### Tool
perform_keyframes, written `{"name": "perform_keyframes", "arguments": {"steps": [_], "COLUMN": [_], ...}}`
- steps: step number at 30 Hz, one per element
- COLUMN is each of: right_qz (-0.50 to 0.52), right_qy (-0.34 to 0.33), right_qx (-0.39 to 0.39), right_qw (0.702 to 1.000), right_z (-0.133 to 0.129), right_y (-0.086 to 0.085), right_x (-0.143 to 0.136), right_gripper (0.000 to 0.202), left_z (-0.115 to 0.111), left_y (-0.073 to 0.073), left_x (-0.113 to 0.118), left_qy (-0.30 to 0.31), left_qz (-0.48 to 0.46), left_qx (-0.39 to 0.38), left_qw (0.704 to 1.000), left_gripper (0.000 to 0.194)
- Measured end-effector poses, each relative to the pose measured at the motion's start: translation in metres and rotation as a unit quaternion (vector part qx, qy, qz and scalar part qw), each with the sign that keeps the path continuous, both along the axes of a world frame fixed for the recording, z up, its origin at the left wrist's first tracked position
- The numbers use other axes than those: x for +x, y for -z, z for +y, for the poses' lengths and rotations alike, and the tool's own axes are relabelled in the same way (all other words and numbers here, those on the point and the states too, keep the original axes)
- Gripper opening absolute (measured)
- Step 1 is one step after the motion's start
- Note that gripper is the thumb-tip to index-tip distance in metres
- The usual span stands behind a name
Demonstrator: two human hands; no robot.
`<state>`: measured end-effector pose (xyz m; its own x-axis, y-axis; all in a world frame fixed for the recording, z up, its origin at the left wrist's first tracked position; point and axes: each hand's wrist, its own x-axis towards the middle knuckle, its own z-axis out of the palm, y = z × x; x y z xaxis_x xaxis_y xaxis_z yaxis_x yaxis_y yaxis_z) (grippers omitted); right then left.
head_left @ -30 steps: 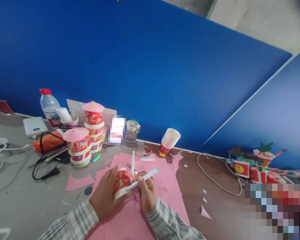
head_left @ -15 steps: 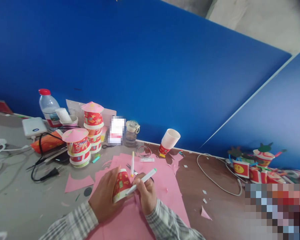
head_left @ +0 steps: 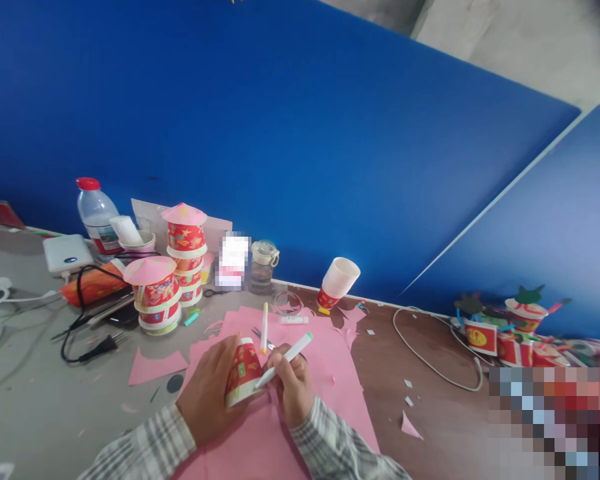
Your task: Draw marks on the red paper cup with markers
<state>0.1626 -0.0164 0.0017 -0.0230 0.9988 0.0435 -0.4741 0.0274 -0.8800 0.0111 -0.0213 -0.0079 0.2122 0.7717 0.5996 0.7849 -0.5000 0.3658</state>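
My left hand (head_left: pixel 211 390) is wrapped round a red paper cup (head_left: pixel 244 373) with a white rim, tilted on its side over pink paper (head_left: pixel 337 393). In my right hand (head_left: pixel 293 387) is a white marker with a green end (head_left: pixel 286 359), gripped between thumb and fingers. Its tip touches or nearly touches the cup near the rim. A yellow-ended marker (head_left: pixel 265 328) and partly hidden scissors (head_left: pixel 257 333) lie just beyond my hands, with a white tube (head_left: pixel 294 320) behind them.
Red cup towers with pink cone roofs (head_left: pixel 153 283) stand at the left, near a bottle (head_left: pixel 97 217), cables and a white power bank (head_left: pixel 67 255). A stack of cups (head_left: pixel 339 280) leans behind the paper. Decorated cups (head_left: pixel 481 337) sit at the right. A blue partition (head_left: pixel 300 147) rises behind.
The marker tip has shifted slightly right along the cup near its rim, with a small motion of my right hand. My left hand and the cup have barely moved.
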Motion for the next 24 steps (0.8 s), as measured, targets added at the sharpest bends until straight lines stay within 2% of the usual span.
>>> {"name": "perform_keyframes", "arguments": {"steps": [6,12,20,24], "right_qz": [-0.011,0.023,0.009,0.008], "right_qy": [-0.014,0.045,-0.017,0.027], "right_qx": [0.007,-0.033,-0.013,-0.030], "right_qw": [1.000,0.998,1.000,0.999], "right_z": [-0.0019,0.0028,-0.0017,0.0008], "right_y": [-0.0008,0.0041,0.0004,-0.0003], "right_x": [0.0008,-0.0008,0.0002,-0.0009], "right_gripper": [0.024,0.029,0.026,0.027], "left_z": [-0.0005,-0.0002,-0.0007,0.0000], "left_y": [0.0007,-0.0009,-0.0004,0.0008], "left_x": [-0.0014,-0.0013,-0.0013,-0.0017], "left_qy": [0.010,0.005,0.008,0.006], "left_qz": [0.011,0.017,0.012,0.021], "left_qx": [0.021,0.018,0.022,0.026], "left_qw": [1.000,1.000,1.000,0.999], "left_gripper": [0.086,0.093,0.085,0.090]}}
